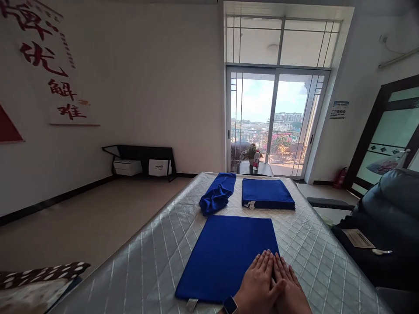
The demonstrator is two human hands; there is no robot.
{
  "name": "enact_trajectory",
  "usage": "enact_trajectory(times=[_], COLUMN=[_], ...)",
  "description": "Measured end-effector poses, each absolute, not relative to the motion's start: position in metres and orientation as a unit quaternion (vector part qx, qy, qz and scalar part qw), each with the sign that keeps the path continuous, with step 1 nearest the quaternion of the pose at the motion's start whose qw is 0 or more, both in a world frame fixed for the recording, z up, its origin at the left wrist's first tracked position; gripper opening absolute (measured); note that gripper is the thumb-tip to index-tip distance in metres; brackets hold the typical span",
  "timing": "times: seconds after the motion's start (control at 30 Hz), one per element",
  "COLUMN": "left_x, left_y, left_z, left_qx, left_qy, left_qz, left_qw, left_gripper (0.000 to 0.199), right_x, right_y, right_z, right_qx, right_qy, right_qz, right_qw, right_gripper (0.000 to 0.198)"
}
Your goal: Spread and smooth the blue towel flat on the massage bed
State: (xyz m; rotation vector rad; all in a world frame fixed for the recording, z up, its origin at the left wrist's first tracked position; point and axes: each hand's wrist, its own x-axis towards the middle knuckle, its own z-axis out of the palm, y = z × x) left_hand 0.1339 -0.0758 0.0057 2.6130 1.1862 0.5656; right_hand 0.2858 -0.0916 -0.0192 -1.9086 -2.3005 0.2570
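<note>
A blue cloth (225, 257) lies flat before me on a silver quilted table cover (157, 266), a white tag poking out at its near left corner. Pressed on its right edge is my left hand (257, 281), fingers stretched out flat, a dark watch on the wrist. Close beside it, my right hand (291, 285) also lies flat at that edge, its thumb against the left hand. Neither hand grips anything. Farther back sits a neat stack of folded blue cloths (266, 192). Left of the stack is a crumpled blue cloth (218, 196).
Behind the table's far end stands a small dark table with a plant and a red-labelled bottle (255, 161). A dark leather chair (389, 209) is at the right. A black rack (144, 153) with white boxes leans by the wall. Glass sliding doors (252, 113) close the background.
</note>
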Motion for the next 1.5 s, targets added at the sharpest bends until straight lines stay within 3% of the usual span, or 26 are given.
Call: enact_trajectory(times=[0.27, 0.57, 1.13, 1.5], left_x=[0.143, 0.142, 0.140, 0.132], left_y=[-0.066, -0.068, -0.073, -0.067], left_z=[-0.013, -0.013, -0.006, -0.021], left_qx=[0.878, 0.874, 0.862, 0.855], left_qy=[0.425, 0.425, 0.446, 0.464], left_qz=[0.212, 0.228, 0.200, 0.192], left_qw=[0.064, 0.062, 0.136, 0.127], left_gripper=[0.054, 0.050, 0.057, 0.061], right_x=[0.299, 0.312, 0.303, 0.300], right_y=[-0.083, -0.077, -0.079, -0.078], right_z=[-0.035, -0.039, -0.029, -0.030], right_qx=[-0.622, -0.611, -0.632, -0.640], right_qy=[-0.773, -0.763, -0.760, -0.755], right_qz=[0.091, 0.130, 0.128, 0.106], right_qw=[0.087, 0.167, 0.083, 0.098], right_gripper=[0.058, 0.059, 0.062, 0.066])
